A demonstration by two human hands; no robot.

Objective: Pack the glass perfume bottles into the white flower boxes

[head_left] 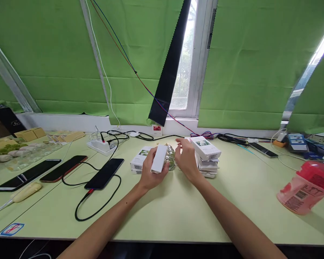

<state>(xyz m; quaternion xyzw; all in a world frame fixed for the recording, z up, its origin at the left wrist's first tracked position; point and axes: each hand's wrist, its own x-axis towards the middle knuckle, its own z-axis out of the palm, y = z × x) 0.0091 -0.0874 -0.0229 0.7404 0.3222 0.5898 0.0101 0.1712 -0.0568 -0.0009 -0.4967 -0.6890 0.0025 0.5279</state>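
Note:
My left hand (150, 172) is wrapped round a small white cardboard box (160, 158), which is tilted with a plain narrow side toward me. Just right of that box lies a shiny, coiled, see-through bundle (171, 158), partly hidden; its kind is unclear. Beyond the bundle, my right hand (187, 158) is raised with its fingers bent and apart, and nothing shows in them. It is beside a stack of white boxes (208, 167), whose top box (206, 147) has a green-and-white picture. Behind my left hand, more white boxes (137, 162) with barcodes lie piled.
Several phones lie at left, one of them (105, 174) on a black cable (97, 216). A white power strip (101, 145) stands behind. Cables (151, 137) run along the back edge. A red-lidded plastic tub (305, 187) stands at right, near another phone (263, 150).

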